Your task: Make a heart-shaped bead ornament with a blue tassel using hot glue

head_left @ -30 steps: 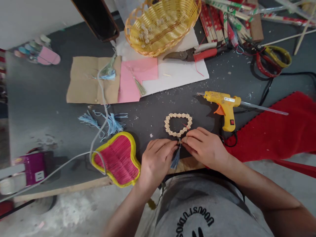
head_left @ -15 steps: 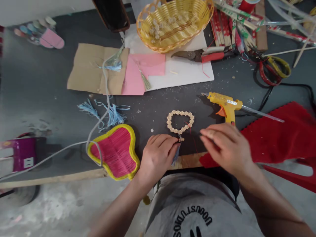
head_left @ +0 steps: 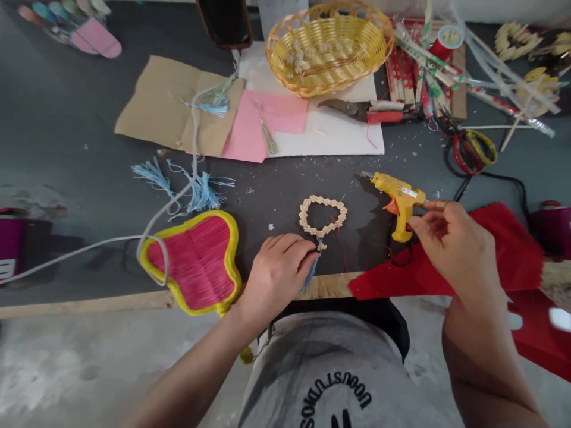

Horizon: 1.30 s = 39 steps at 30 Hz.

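A heart-shaped ring of small beige beads [head_left: 304, 222] lies on the dark tabletop. From its lower point hangs a blue tassel [head_left: 309, 277], with a small beige bead cluster [head_left: 322, 246] at its top. My left hand [head_left: 282, 266] pinches the tassel's top just beside that cluster. My right hand [head_left: 460, 242] has thumb and fingers closed at the rear end of a yellow glue gun [head_left: 404, 205], which lies with its nozzle pointing left. The hand hides the glue stick at the back of the gun. A thin red thread [head_left: 341, 246] trails down from the heart.
A red cloth [head_left: 392, 273] lies under my right hand. To the left are a pink, yellow-edged fan shape [head_left: 191, 261], blue tassels [head_left: 200, 193] and a grey cord [head_left: 195, 142]. Farther back are a yellow basket [head_left: 330, 83], pliers [head_left: 357, 110], scissors [head_left: 475, 148] and a thread spool [head_left: 446, 41].
My right hand has moved right, from near the heart to the rear of the glue gun, and closed on it. My left hand stays at the tassel. The view has shifted a little.
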Tool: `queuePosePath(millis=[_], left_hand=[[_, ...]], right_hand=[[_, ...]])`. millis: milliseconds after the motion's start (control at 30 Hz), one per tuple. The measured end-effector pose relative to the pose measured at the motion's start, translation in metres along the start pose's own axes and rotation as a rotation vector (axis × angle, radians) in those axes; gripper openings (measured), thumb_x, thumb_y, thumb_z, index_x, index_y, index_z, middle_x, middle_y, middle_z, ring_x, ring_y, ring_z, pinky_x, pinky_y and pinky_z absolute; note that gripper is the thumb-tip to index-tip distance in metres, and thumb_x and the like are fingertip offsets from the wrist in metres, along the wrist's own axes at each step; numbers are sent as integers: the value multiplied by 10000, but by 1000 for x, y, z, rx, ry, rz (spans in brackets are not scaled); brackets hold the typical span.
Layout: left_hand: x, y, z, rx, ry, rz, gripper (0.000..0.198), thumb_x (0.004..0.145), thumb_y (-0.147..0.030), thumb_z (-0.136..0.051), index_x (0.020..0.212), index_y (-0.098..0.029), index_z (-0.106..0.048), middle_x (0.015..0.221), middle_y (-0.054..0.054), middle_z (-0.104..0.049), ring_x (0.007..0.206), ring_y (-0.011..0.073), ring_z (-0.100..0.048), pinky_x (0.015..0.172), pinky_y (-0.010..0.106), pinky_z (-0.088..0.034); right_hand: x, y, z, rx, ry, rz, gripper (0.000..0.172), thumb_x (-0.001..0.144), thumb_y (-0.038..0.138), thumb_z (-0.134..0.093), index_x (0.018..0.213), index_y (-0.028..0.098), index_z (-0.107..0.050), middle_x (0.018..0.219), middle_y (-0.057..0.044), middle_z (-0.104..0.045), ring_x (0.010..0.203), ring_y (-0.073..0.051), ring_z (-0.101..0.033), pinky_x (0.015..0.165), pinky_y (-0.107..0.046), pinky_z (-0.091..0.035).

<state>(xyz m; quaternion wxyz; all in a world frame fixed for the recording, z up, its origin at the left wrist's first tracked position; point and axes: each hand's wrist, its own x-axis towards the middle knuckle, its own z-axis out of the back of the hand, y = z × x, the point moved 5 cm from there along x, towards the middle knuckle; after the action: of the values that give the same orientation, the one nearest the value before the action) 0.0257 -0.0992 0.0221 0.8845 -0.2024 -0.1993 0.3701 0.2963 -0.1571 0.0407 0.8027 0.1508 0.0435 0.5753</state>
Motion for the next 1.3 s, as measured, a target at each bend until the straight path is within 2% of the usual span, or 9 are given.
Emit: queuePosePath(millis=[67, 167, 333, 500, 600, 700, 900, 1200, 1300], left_hand=[[0, 1, -2, 12, 3, -1, 97, 913, -207, -599, 870, -170, -677, 842, 42, -705, 774, 191, -670, 715, 348, -521], [-1, 1, -4, 22, 5, -4, 119, 922, -208, -580, 861, -176, -677, 829, 37, -701, 758, 188, -667, 701, 349, -514], [-2, 3, -4, 36, -16, -11, 145, 933, -213, -561, 849, -176, -674, 812, 35, -699, 739, 189, -660, 682, 354, -498], [-2, 0, -3, 42, -23, -19, 119, 930, -217, -571, 874, -181, -669, 843, 34, -707, 754, 184, -665, 691, 351, -492], [0, -2, -2, 44, -22, -19, 113, 923, -221, -583, 860, -183, -669, 833, 26, -710, 761, 191, -672, 689, 356, -494], [1, -3, -1, 32, -28, -29, 117, 928, -213, -577, 865, -179, -669, 841, 24, -715, 765, 189, -674, 685, 351, -495], [2, -2, -2, 38, -37, -22, 123, 930, -201, -573, 865, -185, -676, 840, 19, -724, 761, 175, -674, 687, 330, -488], [2, -2, -3, 34, -29, -24, 131, 939, -204, -565, 868, -178, -673, 831, 14, -724, 747, 166, -673, 679, 328, -473], [1, -2, -3, 31, -23, -24, 129, 943, -205, -561, 890, -177, -676, 843, 16, -728, 760, 169, -677, 684, 334, -477]], right_hand=[[-3, 4, -6, 38, 40, -55, 482, 864, 616, -570, 1082, 185, -568, 829, -56, -717, 659, -219, -671, 576, -319, -469], [-3, 10, -16, 60, 90, -119, 578, 814, 625, -624, 1174, 190, -501, 829, -44, -720, 678, -237, -683, 540, -303, -431], [0, 4, -22, 180, 80, -307, 481, 739, 449, -733, 1096, 217, -510, 784, -19, -716, 697, -241, -678, 613, -338, -466], [-9, -12, -26, 670, -21, -439, 482, 707, 379, -747, 1110, 230, -530, 866, -20, -688, 691, -185, -652, 633, -320, -515], [-21, -15, -32, 920, 89, -489, 376, 741, 333, -723, 1069, 226, -573, 829, -8, -661, 653, -149, -624, 558, -264, -485], [-36, -6, -35, 1050, 302, -457, 231, 810, 291, -658, 1015, 219, -578, 731, 14, -616, 565, -110, -549, 496, -234, -416], [-58, 25, -36, 1232, 677, -226, 281, 926, 307, -542, 1182, 194, -568, 661, 25, -542, 500, -83, -385, 451, -234, -304], [-67, 26, -39, 1195, 756, -115, 231, 1009, 378, -454, 1179, 241, -527, 707, 34, -490, 556, -81, -436, 458, -204, -359], [-68, 23, -42, 1144, 780, -98, 228, 1006, 373, -461, 1192, 250, -503, 895, -12, -560, 617, -81, -485, 520, -218, -436]])
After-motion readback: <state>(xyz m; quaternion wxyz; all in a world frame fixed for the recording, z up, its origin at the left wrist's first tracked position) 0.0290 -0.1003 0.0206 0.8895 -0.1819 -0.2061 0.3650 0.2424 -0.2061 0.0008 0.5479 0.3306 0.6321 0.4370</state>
